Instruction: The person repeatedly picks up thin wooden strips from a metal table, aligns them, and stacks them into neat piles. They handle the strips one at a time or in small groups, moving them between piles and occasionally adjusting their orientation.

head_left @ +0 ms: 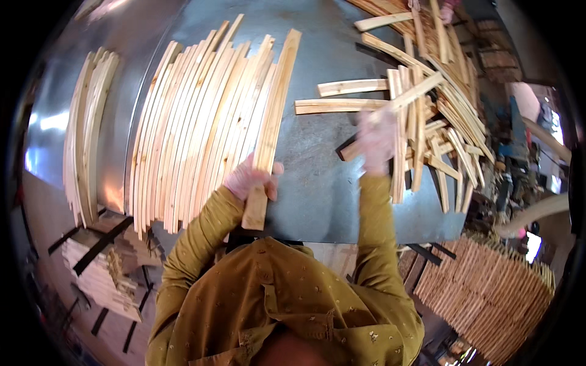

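Observation:
My left hand [250, 178] is closed around the lower part of a long pale wooden strip [278, 104]. That strip lies slightly aslant along the right side of a row of similar wooden strips [189, 128]. Over the metal table, my right hand [375, 140] is smeared by motion, so its fingers do not show clearly. It is at the near end of a slanting wooden strip [412, 96] that crosses a jumbled heap of strips [420, 134]; whether it grips that strip cannot be made out.
A smaller bundle of strips [91, 134] lies at the left on the metal table [326, 177]. Stacked wood stands below the table at left [101, 274] and right [488, 293]. Another person's hand [448, 12] shows at the far right, by the heap.

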Demonstrator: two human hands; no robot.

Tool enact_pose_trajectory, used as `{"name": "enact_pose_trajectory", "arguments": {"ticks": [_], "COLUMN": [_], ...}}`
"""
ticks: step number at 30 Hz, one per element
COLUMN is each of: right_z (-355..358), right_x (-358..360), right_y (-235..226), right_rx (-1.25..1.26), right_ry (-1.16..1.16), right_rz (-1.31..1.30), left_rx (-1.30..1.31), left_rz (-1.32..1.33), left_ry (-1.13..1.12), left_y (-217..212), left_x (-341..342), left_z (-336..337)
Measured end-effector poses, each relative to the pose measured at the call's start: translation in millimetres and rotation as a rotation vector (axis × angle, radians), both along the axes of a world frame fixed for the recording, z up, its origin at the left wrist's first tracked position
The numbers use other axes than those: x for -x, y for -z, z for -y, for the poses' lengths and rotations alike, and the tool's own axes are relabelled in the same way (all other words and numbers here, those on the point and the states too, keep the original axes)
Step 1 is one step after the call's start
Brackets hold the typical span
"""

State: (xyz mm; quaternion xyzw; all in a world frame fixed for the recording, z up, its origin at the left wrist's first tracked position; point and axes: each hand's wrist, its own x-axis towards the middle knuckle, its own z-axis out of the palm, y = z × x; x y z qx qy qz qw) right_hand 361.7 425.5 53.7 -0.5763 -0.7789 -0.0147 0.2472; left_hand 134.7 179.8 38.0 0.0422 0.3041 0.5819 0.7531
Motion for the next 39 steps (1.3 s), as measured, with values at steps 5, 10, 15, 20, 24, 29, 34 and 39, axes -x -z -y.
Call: {"name": "enact_pose_trajectory", "arguments": {"ticks": [5,10,15,20,24,29,34,39], "right_z": [-117,-95,71,174,211,211,212,154], "right_x": [-2,-5,45,96,141,150,140,90], "right_y": [8,34,14,90,66,50,17,-4], "right_rx": [0.472,0.406,1.051,0.929,0.759,0.703,0.928,0.486], "right_ry": [0.572,0.230,-0.059,-0.131,-0.251,-0.294,-0.277,-0.240], "right_rz": [0.220,-0.337,-0.987,-0.841,0.107,0.285,0.001,0.302], "left_rx": [0.131,0.072,0.410,1.229,1.315,1.226,1.285,1.197], "left_rz": [0.270,-0.464,-0.860,-2.058,-2.186,-2.012,-2.074,-2.167], "left_ry": [-0.248,-0.121,-0.771,0.056,0.154,0.042,0.121,0.315], "left_y": [-25,-41,-2,-95,-87,-49,-40,35], "left_x": [-2,20,128,231,330,412,422,487], "left_z": [-16,8,107,175,249,278,249,335]}}
